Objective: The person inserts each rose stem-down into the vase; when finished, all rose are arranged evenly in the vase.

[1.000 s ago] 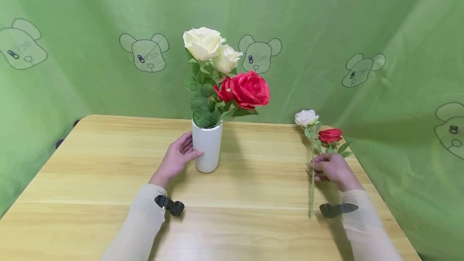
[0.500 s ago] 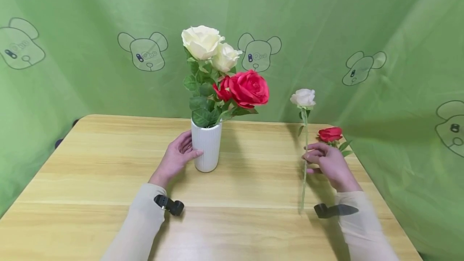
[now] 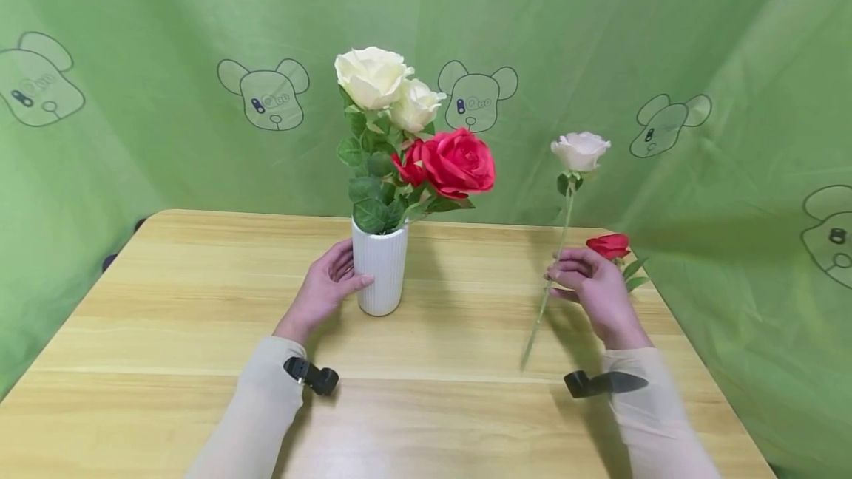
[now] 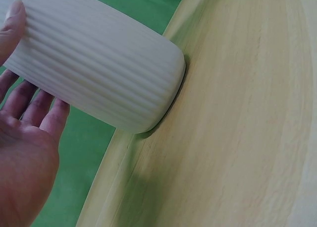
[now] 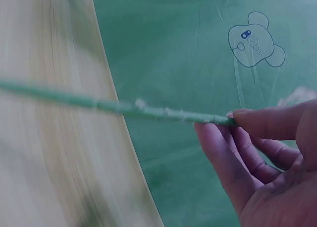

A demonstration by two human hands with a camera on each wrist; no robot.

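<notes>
A white ribbed vase (image 3: pixel 382 272) stands upright on the table, holding cream roses (image 3: pixel 373 78) and red roses (image 3: pixel 459 163) with green leaves. My left hand (image 3: pixel 322 290) grips the vase from its left side, thumb in front and fingers behind; the left wrist view shows the ribbed wall (image 4: pixel 99 58) between them. At the right, my right hand (image 3: pixel 595 290) pinches the stem of a pale pink-white rose (image 3: pixel 580 152) between thumb and fingertips. This rose leans, bloom up to the right and stem end down to the left. In the right wrist view its green stem (image 5: pixel 168 113) crosses to the fingertips.
Behind my right hand a red rose (image 3: pixel 607 245) lies near the table's right edge, its stem mostly hidden. The light wooden table (image 3: pixel 200 301) meets a green curtain (image 3: pixel 173 131) printed with bear heads along the back and sides.
The pale rose has risen off the table, and its stem has tilted with the lower end swinging left. My right hand has moved slightly up and left. The left hand and vase stay put.
</notes>
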